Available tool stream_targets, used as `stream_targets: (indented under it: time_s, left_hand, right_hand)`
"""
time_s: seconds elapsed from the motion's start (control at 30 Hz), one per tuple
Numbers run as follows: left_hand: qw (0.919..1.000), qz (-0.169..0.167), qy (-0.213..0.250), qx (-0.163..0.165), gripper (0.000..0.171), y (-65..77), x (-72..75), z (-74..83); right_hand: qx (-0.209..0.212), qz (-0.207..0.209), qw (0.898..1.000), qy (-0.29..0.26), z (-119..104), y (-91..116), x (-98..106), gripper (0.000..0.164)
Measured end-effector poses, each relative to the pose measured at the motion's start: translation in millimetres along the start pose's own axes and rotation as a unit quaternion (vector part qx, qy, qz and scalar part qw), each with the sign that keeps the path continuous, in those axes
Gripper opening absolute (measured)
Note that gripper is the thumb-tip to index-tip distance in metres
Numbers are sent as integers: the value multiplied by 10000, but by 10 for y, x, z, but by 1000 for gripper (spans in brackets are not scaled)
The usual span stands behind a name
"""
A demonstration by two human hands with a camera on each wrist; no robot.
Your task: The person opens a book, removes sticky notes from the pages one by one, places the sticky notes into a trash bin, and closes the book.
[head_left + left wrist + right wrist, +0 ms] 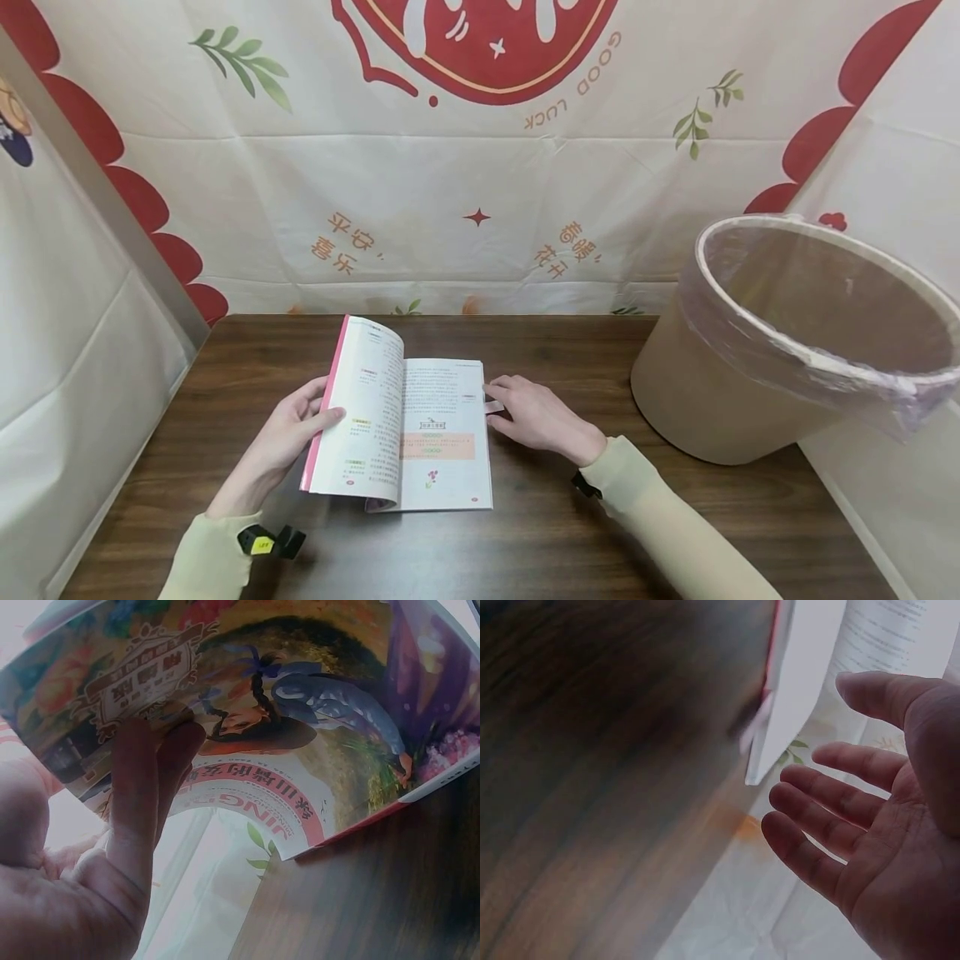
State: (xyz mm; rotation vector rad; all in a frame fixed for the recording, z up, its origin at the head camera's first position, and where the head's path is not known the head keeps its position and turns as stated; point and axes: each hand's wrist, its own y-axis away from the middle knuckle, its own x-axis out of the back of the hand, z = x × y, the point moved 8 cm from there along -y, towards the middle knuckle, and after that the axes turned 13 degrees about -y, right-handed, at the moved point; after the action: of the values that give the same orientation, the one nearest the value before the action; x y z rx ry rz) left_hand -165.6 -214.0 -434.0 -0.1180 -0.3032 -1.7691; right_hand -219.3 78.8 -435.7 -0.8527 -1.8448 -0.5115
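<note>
An open book lies on the table with its left-hand pages and cover lifted at a tilt. My left hand grips that raised side, thumb on the page and fingers behind. Its illustrated cover faces the left wrist view, with the fingers against it. A pale strip, perhaps a bookmark, sticks out from the book's right edge. Around that strip is my right hand, fingers relaxed and spread. In the right wrist view the strip stands apart from the fingers, and the hand holds nothing.
To the right on the brown wooden table stands a large beige bin lined with a clear plastic bag. A printed cloth hangs behind the table's back edge, and white cloth borders the left and right sides.
</note>
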Motion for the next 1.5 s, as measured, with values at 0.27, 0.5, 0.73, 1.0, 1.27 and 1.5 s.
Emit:
stream_targets:
  time_s: [0.27, 0.5, 0.73, 1.0, 1.27, 1.5]
  left_hand:
    - [10000, 35, -12, -14, 62, -1, 10, 0]
    - [10000, 20, -52, -56, 62, 0, -11, 20]
    - [9999, -2, -20, -104, 62, 5, -22, 40]
    - [9998, -64, 31, -183, 63, 1, -33, 49]
    - [9998, -45, 22, -167, 64, 2, -32, 33]
    - [9999, -60, 62, -104, 62, -5, -24, 14]
  right_hand:
    - [-97, -218, 9997, 34, 65, -46, -122, 50]
    - [-143, -309, 9993, 161, 72, -45, -181, 47]
    - [-152, -304, 9991, 251, 80, -43, -196, 43]
    - [-34, -122, 9992, 377, 40, -90, -178, 35]
    - [-261, 66, 9989, 380, 24, -136, -170, 27]
    - [-805, 102, 9967, 95, 89, -189, -152, 20]
